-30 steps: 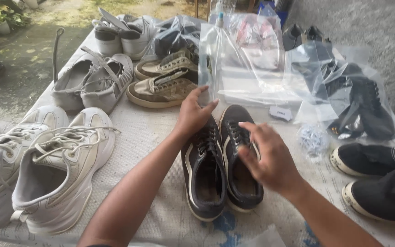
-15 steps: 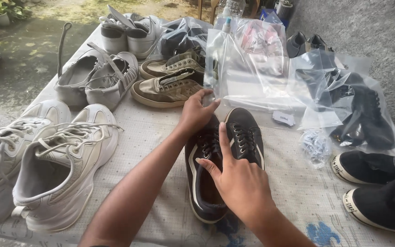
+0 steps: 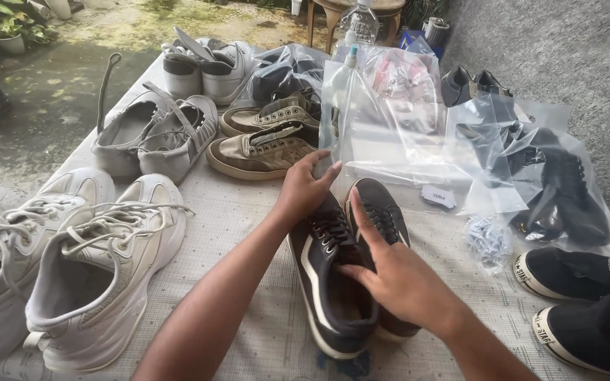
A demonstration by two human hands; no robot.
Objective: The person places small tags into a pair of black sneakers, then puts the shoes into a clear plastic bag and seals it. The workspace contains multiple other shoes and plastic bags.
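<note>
At the middle of the tabletop, a pair of dark sneakers with pale side stripes lies side by side, toes pointing away from the person. The left hand rests on the toe end of the left shoe, fingers spread and slightly curled over it, close to the edge of a clear plastic bag standing just beyond. The right hand lies flat and open across the heels and openings of both shoes, pressing them together. Neither hand is closed in a full grip. The step in hand appears to be squaring the pair up. The next move would likely call for a firmer hold on both shoes at once. White sneakers sit to the left, black canvas shoes to the right.
</note>
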